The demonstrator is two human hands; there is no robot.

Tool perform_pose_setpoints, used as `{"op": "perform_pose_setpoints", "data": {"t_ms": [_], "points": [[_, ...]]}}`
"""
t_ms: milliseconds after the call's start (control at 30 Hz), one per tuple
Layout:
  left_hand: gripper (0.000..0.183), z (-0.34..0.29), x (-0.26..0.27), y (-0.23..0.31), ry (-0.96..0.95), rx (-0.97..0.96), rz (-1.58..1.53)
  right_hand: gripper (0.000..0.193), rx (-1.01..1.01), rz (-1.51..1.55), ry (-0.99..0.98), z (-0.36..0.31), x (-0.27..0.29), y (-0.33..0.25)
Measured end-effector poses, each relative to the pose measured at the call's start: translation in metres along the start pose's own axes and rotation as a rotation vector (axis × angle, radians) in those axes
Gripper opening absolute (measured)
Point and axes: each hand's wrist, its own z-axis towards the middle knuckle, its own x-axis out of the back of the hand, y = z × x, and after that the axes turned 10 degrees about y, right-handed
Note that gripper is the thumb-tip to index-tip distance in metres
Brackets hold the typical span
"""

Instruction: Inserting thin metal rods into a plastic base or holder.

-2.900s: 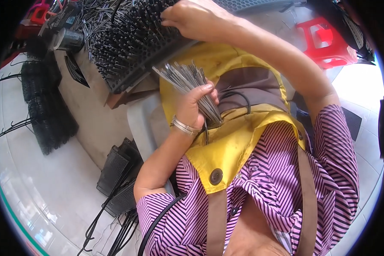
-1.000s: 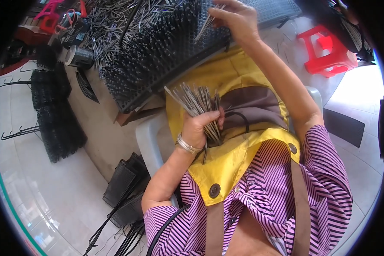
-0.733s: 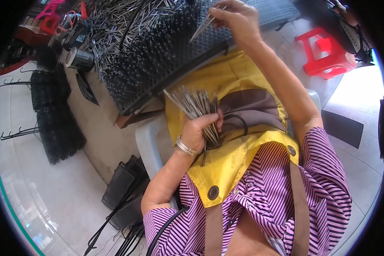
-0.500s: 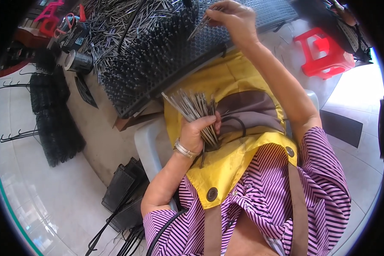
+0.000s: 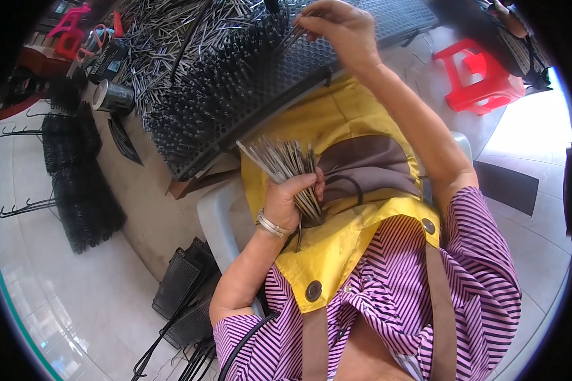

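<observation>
A thick bundle of thin metal rods [image 5: 278, 159] is clasped in my left hand [image 5: 285, 202], in front of my yellow apron [image 5: 337, 105]. Its upper ends fan out towards the far left. My right hand [image 5: 344, 30] reaches out over a black perforated tray [image 5: 388, 28], pinching a few thin rods [image 5: 288, 42] whose ends point down at the holes. Dense rows of dark-tipped rods [image 5: 213, 95] stand upright in the tray's left and middle part. The holes near my right hand hold none.
A large heap of loose rods [image 5: 156, 41] lies behind the tray, with a metal can [image 5: 115, 96] at its left. Black hooked racks [image 5: 82, 178] stand on the left. A red plastic stool [image 5: 480, 79] is at the right; black mesh pieces [image 5: 181, 279] lie at lower left.
My right hand has shifted slightly left and farther away, bringing its rods to the edge of the upright rows. The left hand still grips its bundle, almost unmoved.
</observation>
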Motion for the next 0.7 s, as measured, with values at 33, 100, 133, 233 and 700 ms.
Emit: {"op": "perform_pose_setpoints", "data": {"t_ms": [33, 100, 133, 233, 700], "points": [[0.019, 0.000, -0.001, 0.000, 0.004, -0.001, -0.009, 0.007, 0.042, -0.037, -0.012, 0.000, 0.001, 0.000], [0.019, 0.000, 0.000, 0.001, 0.005, 0.006, -0.009, 0.007, 0.068, -0.084, -0.032, -0.002, 0.000, -0.006], [0.020, -0.001, 0.000, 0.001, 0.005, 0.013, -0.008, 0.007, 0.095, -0.132, -0.052, -0.004, 0.000, -0.008], [0.020, -0.001, -0.001, 0.001, -0.002, 0.007, -0.014, 0.007, 0.159, -0.093, -0.105, -0.007, 0.002, -0.008], [0.014, -0.001, -0.003, 0.002, 0.031, 0.014, -0.076, 0.012, 0.392, -0.275, -0.178, -0.011, -0.009, 0.011]]}}
